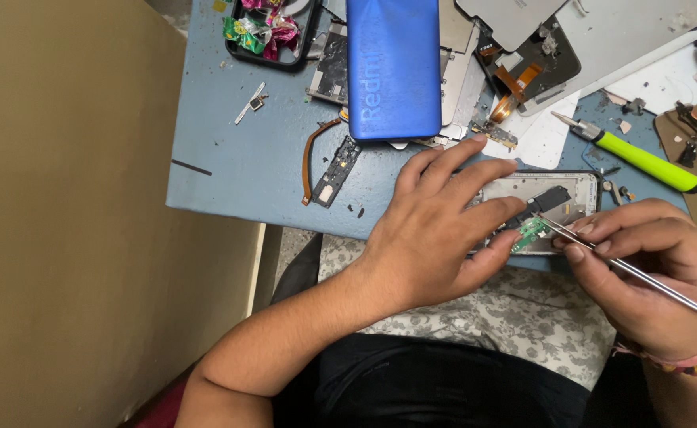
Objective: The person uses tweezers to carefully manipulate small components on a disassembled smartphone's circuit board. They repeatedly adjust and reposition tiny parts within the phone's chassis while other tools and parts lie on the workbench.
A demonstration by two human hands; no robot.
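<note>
Pinching the small green board in your tweezers, your right hand is closed around them, holding the board just over the opened phone frame. Your left hand rests fingers spread on the frame, pinning it to the blue mat. Risk: squeeze too hard and the board could crack or flick away into the clutter.
</note>
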